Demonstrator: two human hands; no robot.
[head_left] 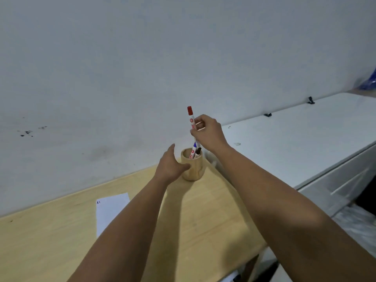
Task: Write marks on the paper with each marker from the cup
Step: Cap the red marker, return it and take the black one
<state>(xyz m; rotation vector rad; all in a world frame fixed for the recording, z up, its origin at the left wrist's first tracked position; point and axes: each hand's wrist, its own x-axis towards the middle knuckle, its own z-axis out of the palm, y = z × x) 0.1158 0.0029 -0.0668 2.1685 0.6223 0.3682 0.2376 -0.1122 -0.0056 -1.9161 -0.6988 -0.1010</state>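
Red-capped marker is standing upright, pinched in the right hand above the cup; the open left hand is steadying the cup, paper lying near-left.

Both forearms reach far forward. The left hand stays low, thumb out, palm curved rightward; the right hand is raised, its fingers pinched together.

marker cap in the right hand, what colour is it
Red: the cap tops the white marker held in the right hand, seen in the head view.
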